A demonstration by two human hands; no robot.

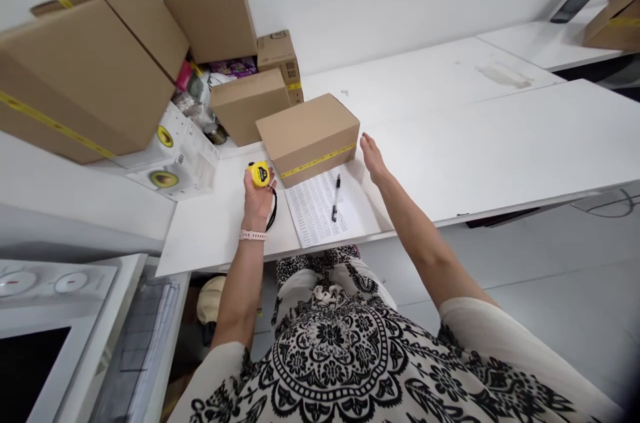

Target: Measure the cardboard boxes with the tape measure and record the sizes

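A yellow tape measure (260,174) with a black wrist strap rests in my left hand (259,198), the thumb against its side and the blade not showing. This hand is just left of a closed cardboard box (310,133) banded with yellow tape. At the box's right end is my right hand (373,158), fingers straight and together, holding nothing; I cannot tell whether it touches the box. In front of the box lie printed sheets (313,213) with a black pen (336,198) on top.
Several cardboard boxes (250,100) crowd the table's back left, near a white carton with avocado pictures (170,150). Larger boxes (90,70) rise at far left. The white table (475,143) stretches right. A white appliance (50,303) stands at lower left.
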